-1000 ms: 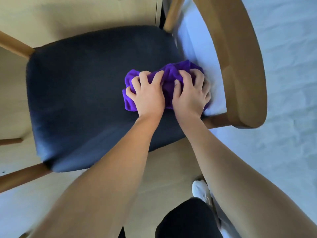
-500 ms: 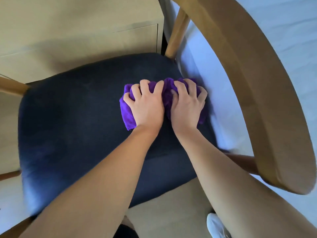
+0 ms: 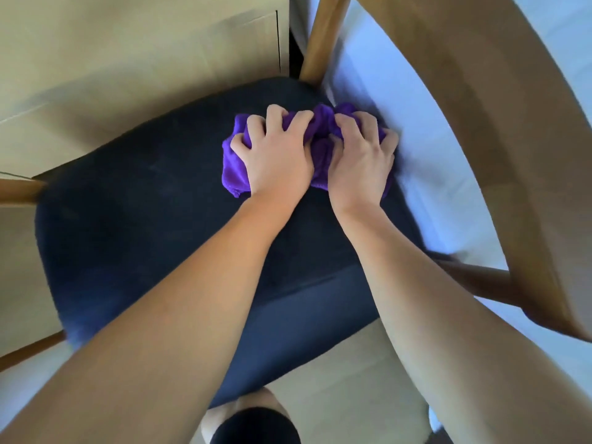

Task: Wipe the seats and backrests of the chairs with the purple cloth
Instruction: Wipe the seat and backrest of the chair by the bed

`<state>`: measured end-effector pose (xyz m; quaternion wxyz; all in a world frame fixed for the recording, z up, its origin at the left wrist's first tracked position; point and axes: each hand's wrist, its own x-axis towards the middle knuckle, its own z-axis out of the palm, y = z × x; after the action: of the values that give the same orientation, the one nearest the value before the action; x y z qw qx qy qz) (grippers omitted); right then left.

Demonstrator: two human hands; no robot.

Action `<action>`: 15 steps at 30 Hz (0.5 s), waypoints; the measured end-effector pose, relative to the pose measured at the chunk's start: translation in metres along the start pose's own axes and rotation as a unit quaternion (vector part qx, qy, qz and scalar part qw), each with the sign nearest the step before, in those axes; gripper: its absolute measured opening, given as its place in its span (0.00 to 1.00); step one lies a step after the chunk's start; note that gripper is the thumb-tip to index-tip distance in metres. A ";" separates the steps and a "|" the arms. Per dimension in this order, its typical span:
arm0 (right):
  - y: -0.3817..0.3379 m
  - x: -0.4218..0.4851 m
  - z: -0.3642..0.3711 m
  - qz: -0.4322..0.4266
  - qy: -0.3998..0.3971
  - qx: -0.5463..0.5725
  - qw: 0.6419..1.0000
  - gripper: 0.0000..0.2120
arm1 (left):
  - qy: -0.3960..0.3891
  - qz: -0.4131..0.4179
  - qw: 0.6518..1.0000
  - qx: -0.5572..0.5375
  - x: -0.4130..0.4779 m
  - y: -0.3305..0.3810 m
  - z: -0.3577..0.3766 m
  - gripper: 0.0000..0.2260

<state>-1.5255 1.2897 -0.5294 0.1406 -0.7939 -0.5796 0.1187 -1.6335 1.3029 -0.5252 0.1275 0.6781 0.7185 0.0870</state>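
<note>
A wooden chair with a dark navy padded seat (image 3: 134,219) fills the view. Its curved wooden backrest (image 3: 487,129) arcs along the right side. The purple cloth (image 3: 320,149) lies bunched on the seat near its back right corner. My left hand (image 3: 275,161) presses on the cloth's left part with fingers curled into it. Beside it, my right hand (image 3: 358,165) grips the cloth's right part, close to the seat's edge below the backrest. Most of the cloth is hidden under both hands.
A light wooden cabinet (image 3: 144,52) stands behind the chair at the top left. A white bed sheet (image 3: 416,149) lies to the right, behind the backrest. Wooden chair legs (image 3: 19,190) stick out on the left. My knee (image 3: 253,418) shows at the bottom.
Both hands have pushed the cloth along the seat toward its back corner, bunching it more. My head has moved closer, so the backrest looms larger on the right.
</note>
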 end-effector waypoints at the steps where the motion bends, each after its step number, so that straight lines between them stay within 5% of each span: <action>1: 0.003 -0.006 -0.003 0.020 -0.004 -0.009 1.000 0.17 | -0.015 0.012 1.000 0.001 -0.003 0.005 -0.001 0.16; 9: 0.024 -0.080 -0.025 0.200 -0.017 -0.115 0.973 0.21 | -0.124 0.154 0.980 -0.009 -0.053 0.031 -0.006 0.15; 15: 0.020 -0.120 -0.023 0.232 -0.027 -0.107 0.966 0.24 | -0.127 0.215 0.968 0.006 -0.076 0.021 -0.005 0.15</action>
<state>-1.5355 1.1671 -0.5126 0.0075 -0.9137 -0.3920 0.1069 -1.6112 1.2289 -0.5086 0.1919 0.8229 0.5343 0.0212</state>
